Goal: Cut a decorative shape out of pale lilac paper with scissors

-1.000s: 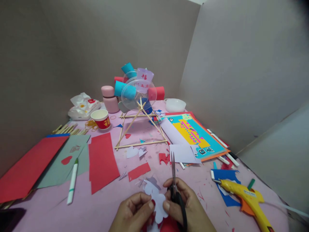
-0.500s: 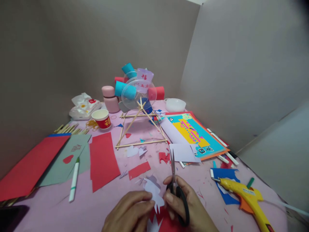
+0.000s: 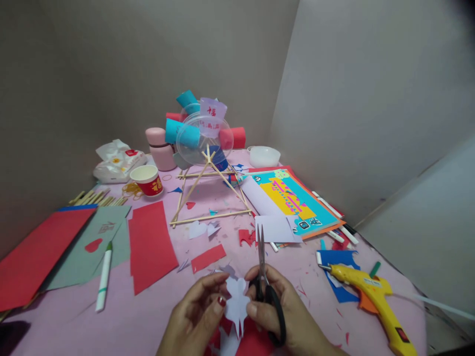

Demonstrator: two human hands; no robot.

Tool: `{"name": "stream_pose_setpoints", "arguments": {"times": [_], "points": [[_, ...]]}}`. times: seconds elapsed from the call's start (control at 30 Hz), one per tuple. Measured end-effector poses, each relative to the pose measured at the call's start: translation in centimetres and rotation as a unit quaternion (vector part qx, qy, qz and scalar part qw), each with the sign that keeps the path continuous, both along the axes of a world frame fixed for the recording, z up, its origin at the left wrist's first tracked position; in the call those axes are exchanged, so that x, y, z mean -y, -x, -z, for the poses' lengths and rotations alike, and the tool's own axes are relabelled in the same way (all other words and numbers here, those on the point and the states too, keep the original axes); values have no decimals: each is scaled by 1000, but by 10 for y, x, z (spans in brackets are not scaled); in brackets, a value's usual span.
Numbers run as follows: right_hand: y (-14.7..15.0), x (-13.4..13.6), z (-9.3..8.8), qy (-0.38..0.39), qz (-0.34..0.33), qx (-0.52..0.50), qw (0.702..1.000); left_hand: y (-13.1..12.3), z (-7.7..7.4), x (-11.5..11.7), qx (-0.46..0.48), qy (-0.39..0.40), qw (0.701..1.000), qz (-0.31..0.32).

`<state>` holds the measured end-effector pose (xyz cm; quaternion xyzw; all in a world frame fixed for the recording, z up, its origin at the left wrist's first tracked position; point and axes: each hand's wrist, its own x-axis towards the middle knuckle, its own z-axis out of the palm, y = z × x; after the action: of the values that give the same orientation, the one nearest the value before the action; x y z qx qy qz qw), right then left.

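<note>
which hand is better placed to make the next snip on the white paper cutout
Right. The right hand already holds the scissors beside the white paper cutout, while the left hand pinches that cutout.

a craft corner: a pink worktop point(image 3: 156, 316) walled by plain grey boards, strewn with coloured paper sheets point(image 3: 150, 244), a glue gun point(image 3: 371, 296), markers point(image 3: 103, 277) and a stick-and-cup model point(image 3: 204, 158).

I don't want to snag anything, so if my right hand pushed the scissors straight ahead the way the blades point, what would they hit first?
Probably the pale lilac paper sheet: the right hand aims the black-handled scissors at it, red paper scrap just left. Depth is unclear.
</note>
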<state>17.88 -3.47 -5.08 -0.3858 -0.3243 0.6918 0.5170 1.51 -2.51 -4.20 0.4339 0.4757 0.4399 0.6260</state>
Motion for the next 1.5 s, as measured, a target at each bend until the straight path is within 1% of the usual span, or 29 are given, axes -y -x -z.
{"name": "stream_pose_setpoints", "arguments": {"times": [0.03,0.07,0.13,0.23,0.37,0.47,0.6,0.7,0.8,0.83,0.9,0.97,1.0,1.1,1.23,1.37,1.5], "points": [[0,0,1,0,-5,-6,1000,-1,-1,-3,46,46,997,28],[-1,0,2,0,-9,-12,1000,-1,-1,-5,79,75,993,50],[-1,-1,4,5,-19,-22,1000,-2,-1,-7,103,103,986,76],[-1,-1,6,24,-38,-42,998,-4,1,-6,107,119,981,108],[1,-2,5,50,-78,-76,993,-4,8,-3,159,130,967,150],[2,-2,2,55,-89,-87,991,-4,11,-3,188,136,958,170],[3,-1,-1,77,-102,-98,987,-2,5,-2,185,162,953,175],[5,0,0,102,-117,-114,981,-2,2,-1,183,172,948,195],[5,0,4,87,-112,-98,985,-3,2,-2,194,156,951,184],[4,0,4,71,-99,-77,990,-3,2,-3,194,150,954,172],[2,0,2,34,-50,-21,998,-3,3,-5,184,146,961,146],[0,1,-2,-1,-8,29,1000,-2,5,-7,161,141,968,128],[0,2,-5,-14,3,43,999,-1,7,-7,149,137,972,122],[1,5,-10,-33,-5,64,997,0,15,-7,112,118,980,111],[6,8,-9,-40,-19,101,994,-1,23,-4,75,91,989,93],[8,8,-6,-49,-17,145,988,-1,25,-4,38,82,993,82],[8,6,-7,-42,-12,139,989,0,24,-4,35,89,993,74]]}}
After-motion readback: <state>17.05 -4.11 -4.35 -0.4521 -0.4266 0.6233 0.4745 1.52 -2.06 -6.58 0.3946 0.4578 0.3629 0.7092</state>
